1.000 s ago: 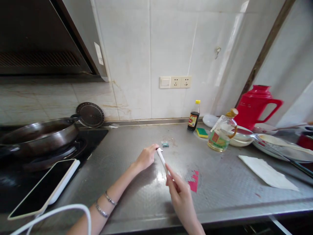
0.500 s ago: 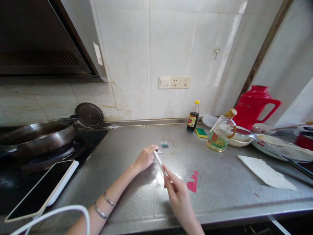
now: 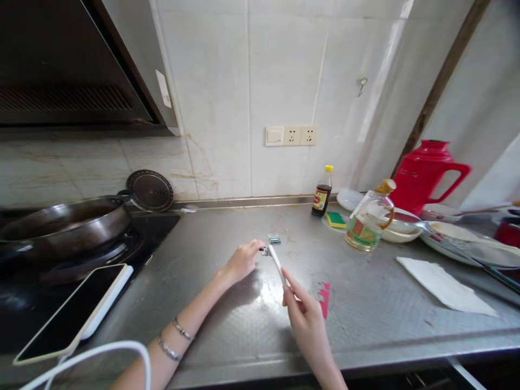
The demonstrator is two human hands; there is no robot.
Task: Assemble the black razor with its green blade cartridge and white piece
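My right hand (image 3: 307, 314) grips a slim white stick-like tool (image 3: 276, 262), its far end pointing up and left across the steel counter (image 3: 227, 336). That end lies close to the fingertips of my left hand (image 3: 245, 259). My left fingers are pressed together low on the counter, at a small silvery, dark-edged scrap (image 3: 265, 251); what exactly they pinch is too small to tell. Just behind the scrap lies a small shiny teal strip (image 3: 274, 240). A torn pink patch (image 3: 325, 303) is on the counter beyond my right hand, partly hidden by it.
To the left, a pan (image 3: 73, 222) sits on the black stove, with a phone (image 3: 73, 311) and white cable (image 3: 122, 345) in front. On the right are a sauce bottle (image 3: 320, 197), sponge (image 3: 336, 219), oil jug (image 3: 365, 227), red thermos (image 3: 422, 176), dishes and a paper sheet (image 3: 442, 284).
My right hand and the white tool have shifted right, and the tool's end has moved away from my left fingertips. My left hand has stayed nearly still.
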